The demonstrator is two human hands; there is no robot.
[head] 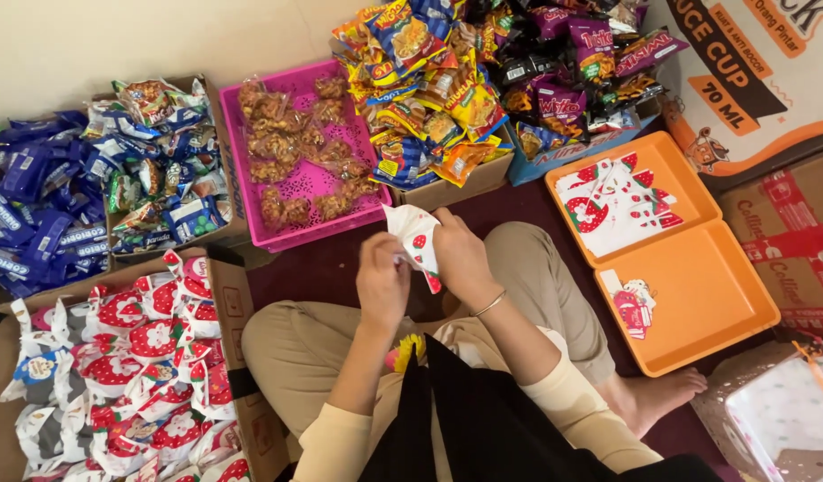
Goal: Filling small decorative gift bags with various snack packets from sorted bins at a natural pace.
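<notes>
Both hands, left hand [382, 284] and right hand [460, 257], hold a strawberry-print bag [417, 237] above maroon floor [335, 266].

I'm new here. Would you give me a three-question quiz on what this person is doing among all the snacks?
1. True or false: both hands hold the strawberry-print bag.
2. Which tray holds the flat stack of strawberry bags: A pink, B orange, C blue?
3. What fills the pink basket?

Key: 1 true, left hand and right hand both grip it. 2 B, the orange tray. 3 clear packets of brown snacks.
</notes>
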